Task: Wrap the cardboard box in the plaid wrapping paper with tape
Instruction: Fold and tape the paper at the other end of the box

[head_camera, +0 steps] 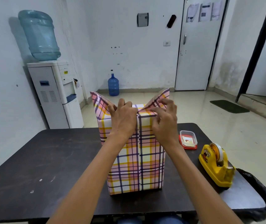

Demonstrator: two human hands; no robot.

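The tall box [137, 165] stands upright on the dark table [48, 167], its sides covered in pink, yellow and purple plaid wrapping paper, with a seam down the front face. At the top, two paper flaps [99, 102] stick up as triangles on the left and right. My left hand [122, 117] presses down on the paper at the top edge, fingers curled over it. My right hand [164, 117] pinches the paper fold at the top right beside the right flap. The cardboard itself is hidden under the paper.
A yellow tape dispenser [216, 165] sits at the table's right. Behind it lies a small clear container with a red lid [188, 139]. A black bag [261, 194] hangs at the right corner. A water dispenser [56, 88] stands at the back left.
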